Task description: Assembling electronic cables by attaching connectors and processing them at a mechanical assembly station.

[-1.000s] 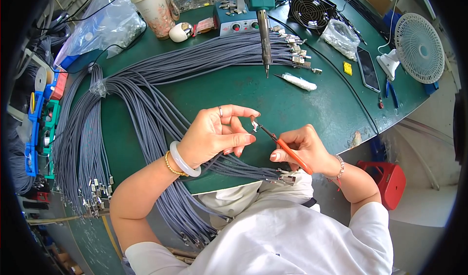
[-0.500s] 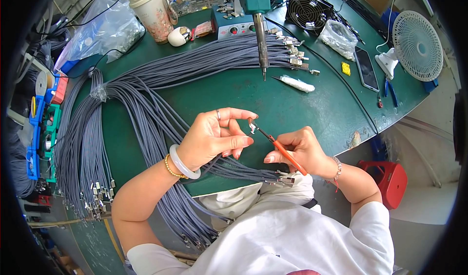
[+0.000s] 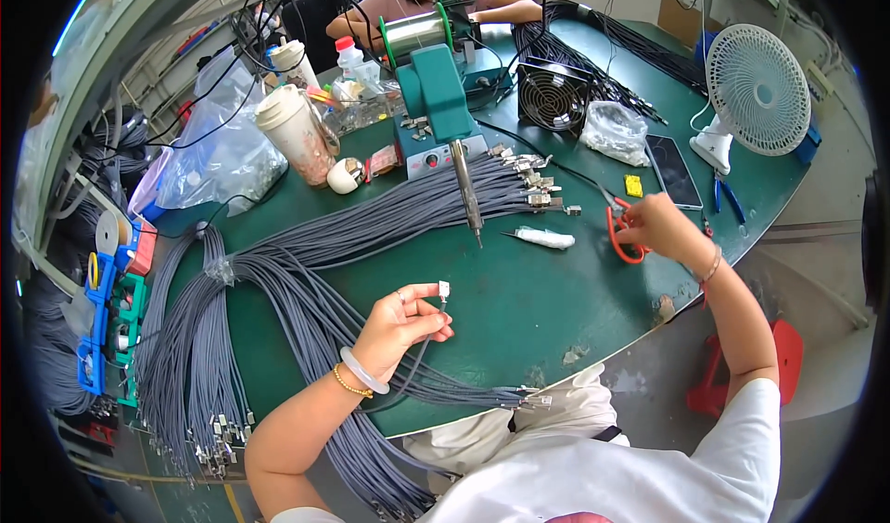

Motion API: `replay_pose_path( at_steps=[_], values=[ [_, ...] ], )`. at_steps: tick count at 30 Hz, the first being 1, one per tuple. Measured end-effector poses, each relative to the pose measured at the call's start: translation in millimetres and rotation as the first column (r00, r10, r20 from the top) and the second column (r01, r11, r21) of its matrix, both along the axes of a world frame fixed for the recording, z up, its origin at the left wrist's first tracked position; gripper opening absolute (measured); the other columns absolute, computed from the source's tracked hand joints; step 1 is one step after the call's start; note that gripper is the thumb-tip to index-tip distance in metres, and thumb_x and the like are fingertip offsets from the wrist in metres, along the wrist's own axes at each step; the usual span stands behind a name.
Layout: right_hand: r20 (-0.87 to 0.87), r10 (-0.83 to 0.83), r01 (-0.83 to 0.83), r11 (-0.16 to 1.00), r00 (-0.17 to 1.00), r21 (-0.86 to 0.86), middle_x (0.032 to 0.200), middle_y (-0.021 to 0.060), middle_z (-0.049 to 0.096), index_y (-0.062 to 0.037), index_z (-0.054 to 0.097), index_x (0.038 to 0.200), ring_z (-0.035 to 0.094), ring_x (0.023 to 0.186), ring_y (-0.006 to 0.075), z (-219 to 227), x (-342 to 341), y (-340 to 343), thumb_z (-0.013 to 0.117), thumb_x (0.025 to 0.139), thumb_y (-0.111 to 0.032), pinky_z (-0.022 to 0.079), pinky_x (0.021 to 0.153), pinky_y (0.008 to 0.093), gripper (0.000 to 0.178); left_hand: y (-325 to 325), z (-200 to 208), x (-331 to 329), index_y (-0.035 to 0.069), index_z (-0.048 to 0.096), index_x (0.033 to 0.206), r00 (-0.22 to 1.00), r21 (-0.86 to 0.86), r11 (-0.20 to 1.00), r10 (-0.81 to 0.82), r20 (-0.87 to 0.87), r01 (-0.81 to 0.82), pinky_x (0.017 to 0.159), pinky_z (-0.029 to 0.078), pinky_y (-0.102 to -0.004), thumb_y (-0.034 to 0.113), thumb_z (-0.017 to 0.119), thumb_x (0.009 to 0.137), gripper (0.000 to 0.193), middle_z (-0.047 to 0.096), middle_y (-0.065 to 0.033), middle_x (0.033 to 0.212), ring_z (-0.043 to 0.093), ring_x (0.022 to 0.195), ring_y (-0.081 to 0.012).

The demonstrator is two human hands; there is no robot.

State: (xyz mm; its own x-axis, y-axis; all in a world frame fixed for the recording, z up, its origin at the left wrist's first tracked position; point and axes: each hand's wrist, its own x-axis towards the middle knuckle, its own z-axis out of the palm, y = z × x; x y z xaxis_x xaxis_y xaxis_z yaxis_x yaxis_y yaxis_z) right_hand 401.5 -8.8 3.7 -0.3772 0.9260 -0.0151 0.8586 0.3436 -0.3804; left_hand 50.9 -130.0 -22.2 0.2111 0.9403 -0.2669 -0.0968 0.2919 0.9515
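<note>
My left hand (image 3: 394,333) is raised over the table with its thumb and fingers closed on a grey cable (image 3: 419,363). A small whitish connector (image 3: 444,289) sticks up at the cable's end, just above my fingertips. Farther right, my right hand (image 3: 663,228) grips red-handled scissors (image 3: 627,249). Their blades point away from me, near a small yellow block (image 3: 633,185). A large bundle of grey cables (image 3: 278,273) lies to the left and behind my left hand, and several cable ends with metal connectors (image 3: 528,399) lie by the near edge.
A soldering machine (image 3: 438,92) with a downward tip (image 3: 477,235) stands mid-table; a white-wrapped pointed tool (image 3: 545,237) lies beside it. At the right are a phone (image 3: 675,172), blue pliers (image 3: 730,198) and a white fan (image 3: 758,92). A person (image 3: 505,8) sits opposite.
My right hand has moved right and away from my left hand, carrying the red-handled scissors. My left hand keeps its hold, the connector now upright. The view has tilted up, showing the person opposite.
</note>
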Motion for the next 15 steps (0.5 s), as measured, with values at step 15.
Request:
replay_pose_path(
  at_steps=[15],
  values=[
    [-0.055,0.005,0.005,0.984,0.998,0.176,0.047,0.0078,0.039,0.0034,0.048,0.061,0.033,0.044,0.014,-51,-6,29,0.069,0.069,-0.02,0.029,0.043,0.0283,0.032,23,-59,-13,-0.003,0.057,0.09,0.991,-0.04,0.993,0.107,-0.08,-0.111,0.046,0.036,-0.0153,0.006,0.062,0.079,0.015,0.061,-0.0073,0.079,0.052,0.058,-0.0059]
  ],
)
